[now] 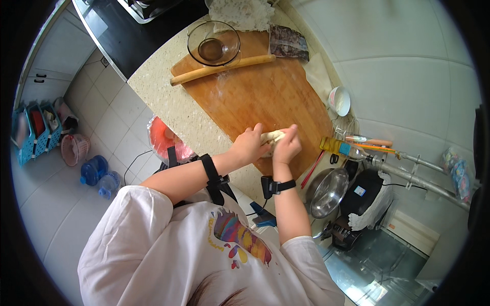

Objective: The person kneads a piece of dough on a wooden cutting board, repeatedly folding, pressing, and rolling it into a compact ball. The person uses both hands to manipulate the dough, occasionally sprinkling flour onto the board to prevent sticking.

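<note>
A piece of pale dough (pixel 272 136) is held between my two hands, low over the near end of a wooden board (pixel 256 91). My left hand (pixel 249 144) grips its left side, and my right hand (pixel 288 146) has its fingers curled on its right side. The underside of the dough is partly hidden by the hands. Across the far part of the board lies a wooden rolling pin (pixel 224 69). Just behind it, a clear glass bowl (pixel 213 44) stands on the board. Flour dusts the wood near the pin.
A dark printed packet (pixel 288 43) lies at the board's far right corner. To the right are a white bowl (pixel 339 101), an oil bottle (pixel 340 148), red chopsticks (pixel 312 169) and a steel bowl (pixel 330 193). A black cooktop (pixel 115 34) adjoins the speckled counter (pixel 160 80) at upper left.
</note>
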Demonstrator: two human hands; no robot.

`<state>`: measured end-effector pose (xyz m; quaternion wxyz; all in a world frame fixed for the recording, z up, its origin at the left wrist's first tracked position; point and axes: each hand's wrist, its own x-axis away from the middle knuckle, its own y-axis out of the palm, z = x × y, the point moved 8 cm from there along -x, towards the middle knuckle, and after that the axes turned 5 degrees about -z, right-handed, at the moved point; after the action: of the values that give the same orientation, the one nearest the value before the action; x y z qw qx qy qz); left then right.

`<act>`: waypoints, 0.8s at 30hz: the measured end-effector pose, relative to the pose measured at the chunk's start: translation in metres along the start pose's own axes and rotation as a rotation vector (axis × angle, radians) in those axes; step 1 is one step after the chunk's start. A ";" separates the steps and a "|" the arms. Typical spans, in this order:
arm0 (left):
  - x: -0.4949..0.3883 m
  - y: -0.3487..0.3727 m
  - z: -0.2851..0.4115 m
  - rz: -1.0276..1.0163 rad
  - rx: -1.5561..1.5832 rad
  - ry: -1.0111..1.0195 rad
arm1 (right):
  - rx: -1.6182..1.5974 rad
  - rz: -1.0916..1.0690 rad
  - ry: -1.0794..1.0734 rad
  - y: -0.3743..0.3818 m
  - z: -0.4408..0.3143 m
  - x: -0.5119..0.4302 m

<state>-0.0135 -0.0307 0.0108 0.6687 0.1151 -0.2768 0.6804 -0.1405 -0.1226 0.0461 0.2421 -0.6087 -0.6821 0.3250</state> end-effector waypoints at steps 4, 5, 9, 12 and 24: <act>0.003 -0.005 0.004 0.165 0.054 0.148 | -0.716 -0.499 0.300 0.011 0.004 -0.013; 0.004 -0.002 0.003 0.151 0.045 0.165 | -0.559 -0.529 0.362 0.010 0.010 -0.017; 0.008 -0.001 -0.002 0.148 0.061 0.249 | -0.079 -0.562 0.241 0.022 0.010 -0.021; 0.009 -0.002 -0.004 0.154 0.044 0.235 | 0.058 -0.393 0.002 0.020 -0.006 -0.009; 0.009 -0.021 -0.006 0.252 -0.036 0.089 | 0.567 -0.006 -0.267 0.033 -0.029 -0.019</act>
<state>0.0075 -0.0208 0.0148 0.5915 0.0373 -0.2713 0.7584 -0.0940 -0.1357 0.0425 0.3113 -0.4671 -0.5918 0.5786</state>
